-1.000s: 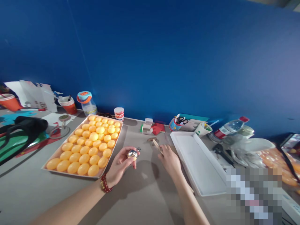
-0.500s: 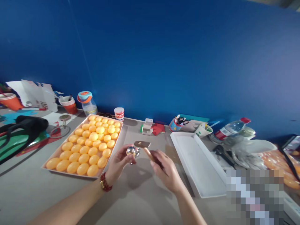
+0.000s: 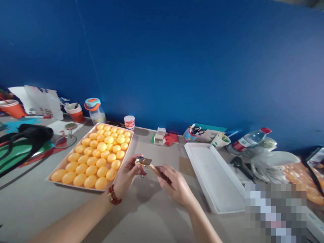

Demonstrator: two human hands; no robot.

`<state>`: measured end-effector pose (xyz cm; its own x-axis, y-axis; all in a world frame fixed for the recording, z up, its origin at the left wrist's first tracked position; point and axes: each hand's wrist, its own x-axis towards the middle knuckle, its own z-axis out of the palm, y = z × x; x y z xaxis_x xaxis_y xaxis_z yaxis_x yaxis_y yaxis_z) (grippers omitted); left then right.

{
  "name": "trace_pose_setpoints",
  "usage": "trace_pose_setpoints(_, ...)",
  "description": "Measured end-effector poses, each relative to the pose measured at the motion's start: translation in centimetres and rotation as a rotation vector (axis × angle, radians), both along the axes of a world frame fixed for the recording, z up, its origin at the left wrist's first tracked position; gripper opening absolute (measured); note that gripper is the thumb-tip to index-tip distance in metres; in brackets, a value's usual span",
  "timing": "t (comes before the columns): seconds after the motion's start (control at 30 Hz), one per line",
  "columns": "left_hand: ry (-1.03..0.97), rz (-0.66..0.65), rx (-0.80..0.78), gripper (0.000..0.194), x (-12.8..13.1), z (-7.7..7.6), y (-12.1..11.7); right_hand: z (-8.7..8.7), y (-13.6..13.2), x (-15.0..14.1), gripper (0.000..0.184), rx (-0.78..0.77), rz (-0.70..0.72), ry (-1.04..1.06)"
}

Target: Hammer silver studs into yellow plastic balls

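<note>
My left hand [image 3: 128,172] is closed around a shiny silver ball [image 3: 138,159] with small round beads on its side. A little of a yellowish colour shows on it, and fingers hide much of the rest. In my right hand [image 3: 174,182] is a small hammer [image 3: 153,168], gripped by its wooden handle. The hammer's dark head lies over the right side of the silver ball and seems to touch it. Both hands are above the grey table [image 3: 141,219], left of centre.
To the left lies a shallow box [image 3: 48,179] with many orange balls. A long white tray [image 3: 220,182] is on the right. Along the blue wall stand a jug [image 3: 97,114], a small tub [image 3: 129,123] and a pen cup [image 3: 189,135]. A bottle [image 3: 249,140] leans at right.
My right hand has moved left and slightly down, bringing the hammer head onto the silver ball. My left hand still holds the ball, shifted slightly left.
</note>
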<state>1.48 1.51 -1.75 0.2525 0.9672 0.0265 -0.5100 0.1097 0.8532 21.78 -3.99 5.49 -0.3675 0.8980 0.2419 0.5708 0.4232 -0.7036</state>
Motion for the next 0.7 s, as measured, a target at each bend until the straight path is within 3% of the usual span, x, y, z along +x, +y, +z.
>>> trace_pose_setpoints(0.4, 0.045, -0.017, 0.041, 0.037, -0.1, -0.3, 0.0, -0.1, 0.3, -0.1, 0.025, 0.015, -0.012, 0.007)
trace_pose_setpoints(0.7, -0.119, -0.099, -0.016, 0.038, 0.0, 0.0, -0.2, -1.1, 0.3, 0.3, 0.018, -0.042, -0.147, 0.128)
